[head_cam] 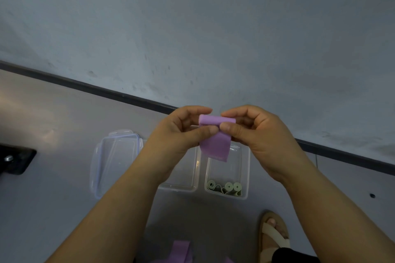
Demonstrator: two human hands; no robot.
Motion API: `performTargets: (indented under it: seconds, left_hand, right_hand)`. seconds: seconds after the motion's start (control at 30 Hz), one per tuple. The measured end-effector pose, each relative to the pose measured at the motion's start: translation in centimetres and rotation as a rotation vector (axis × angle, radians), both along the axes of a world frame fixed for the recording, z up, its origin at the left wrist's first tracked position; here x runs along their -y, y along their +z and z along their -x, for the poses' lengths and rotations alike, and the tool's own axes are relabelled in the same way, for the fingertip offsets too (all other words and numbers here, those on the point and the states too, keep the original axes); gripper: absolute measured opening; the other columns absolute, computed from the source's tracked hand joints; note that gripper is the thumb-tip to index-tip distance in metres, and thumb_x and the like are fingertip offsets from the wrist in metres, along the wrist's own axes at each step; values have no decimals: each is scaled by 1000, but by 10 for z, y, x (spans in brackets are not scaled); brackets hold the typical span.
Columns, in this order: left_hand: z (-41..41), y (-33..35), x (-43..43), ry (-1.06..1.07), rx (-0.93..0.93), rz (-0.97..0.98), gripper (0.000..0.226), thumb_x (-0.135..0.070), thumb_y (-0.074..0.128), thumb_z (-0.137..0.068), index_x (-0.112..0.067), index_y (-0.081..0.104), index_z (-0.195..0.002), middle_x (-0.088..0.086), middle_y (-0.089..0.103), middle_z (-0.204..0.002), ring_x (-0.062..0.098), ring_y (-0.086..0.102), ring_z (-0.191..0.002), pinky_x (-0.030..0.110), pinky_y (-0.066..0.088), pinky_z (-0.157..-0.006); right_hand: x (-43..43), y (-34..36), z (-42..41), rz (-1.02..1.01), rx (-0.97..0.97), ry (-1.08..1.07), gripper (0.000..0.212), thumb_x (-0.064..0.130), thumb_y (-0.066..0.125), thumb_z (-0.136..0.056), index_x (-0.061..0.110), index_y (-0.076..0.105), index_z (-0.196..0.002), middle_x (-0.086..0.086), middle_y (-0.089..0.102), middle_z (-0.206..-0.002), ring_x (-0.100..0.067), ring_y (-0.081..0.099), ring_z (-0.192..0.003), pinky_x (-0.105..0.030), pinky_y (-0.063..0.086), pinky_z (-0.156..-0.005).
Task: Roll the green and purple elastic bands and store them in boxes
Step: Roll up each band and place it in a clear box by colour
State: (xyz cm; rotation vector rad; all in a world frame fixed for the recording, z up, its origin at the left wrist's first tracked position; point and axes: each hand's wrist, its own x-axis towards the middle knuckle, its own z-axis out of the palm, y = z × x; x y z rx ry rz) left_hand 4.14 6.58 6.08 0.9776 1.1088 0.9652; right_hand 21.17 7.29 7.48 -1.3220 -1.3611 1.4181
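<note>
- Closest to you, at the bottom edge, lies a heap of more purple bands (pixel 181 251); only their top part is in view.
- A little to the right, your foot in a beige sandal (pixel 274 234) stands on the grey floor (pixel 53 177).
- Your left hand (pixel 181 132) and your right hand (pixel 256 132) are raised above the boxes. Both pinch the purple band (pixel 215 146) between thumb and curled fingers. Its top part is rolled between your fingertips and the loose end hangs down.
- Under the hands, on the floor, two clear boxes stand side by side. The right box (pixel 248 168) holds the green rolls (pixel 228 188) at its near end. The left box (pixel 179 189) is partly hidden by your left forearm.
- Left of the boxes lies a clear lid (pixel 115 162) with a blue edge.
- Far to the left is a dark object (pixel 15 159); what it is, I cannot tell.
- Behind everything, a dark skirting board (pixel 106 90) runs below the wall (pixel 192 28).
</note>
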Motion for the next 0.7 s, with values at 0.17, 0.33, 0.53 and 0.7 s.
performTargets:
  seconds: [0.17,0.33,0.53,0.7]
  left_hand:
    - [1,1,0,-21,14,48,40,-30,66,-66,-8,68,-99,9,72,-94,18,67,-87,37,55,-83]
    - [10,-1,-4,-124,132,103,31,-25,76,-66,-7,73,-91,16,70,-96,23,65,-88,37,54,-81]
    - [14,2,1,-406,327,211,38,-37,84,-58,-9,74,-82,8,71,-81,17,68,-78,29,55,-74]
    - [12,4,2,-456,375,260,36,-34,84,-58,-9,74,-81,6,71,-81,14,68,-77,26,54,-71]
  right_hand:
    - [2,2,2,-15,7,-6,26,32,69,-57,28,64,-82,14,71,-77,-3,66,-76,-18,56,-70]
    - [4,10,-5,7,82,227,45,39,73,-54,36,63,-97,18,67,-89,-9,63,-79,-24,55,-73]
    - [6,17,-9,67,91,538,66,21,82,-64,51,54,-115,-2,63,-107,-26,61,-92,-40,56,-82]
    - [8,21,-9,26,131,540,58,19,80,-63,49,57,-107,-1,64,-94,-25,60,-84,-32,54,-71]
